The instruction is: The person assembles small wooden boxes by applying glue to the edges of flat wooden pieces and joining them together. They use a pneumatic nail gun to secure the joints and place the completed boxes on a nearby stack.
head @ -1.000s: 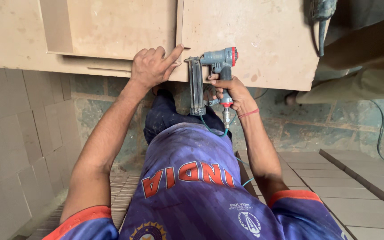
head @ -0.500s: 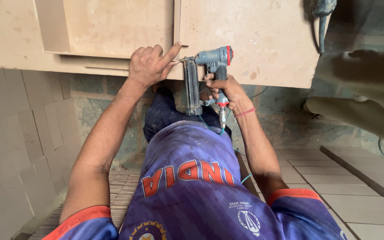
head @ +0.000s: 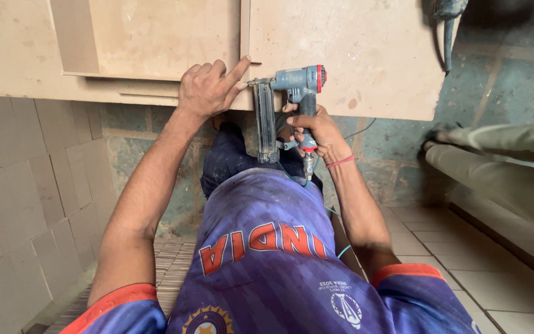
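left hand (head: 208, 91): fingers spread, pressed flat on fibreboard panel (head: 341, 55), index finger pointing along the vertical strip | right hand (head: 316, 130): wrapped around grip of nail gun (head: 285, 105), wrist bent, nose against panel's strip

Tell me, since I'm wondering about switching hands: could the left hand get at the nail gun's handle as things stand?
Probably not freely. The left hand rests on the board just beside the nail gun, so it is near, but the right hand already wraps the handle, leaving little bare grip.
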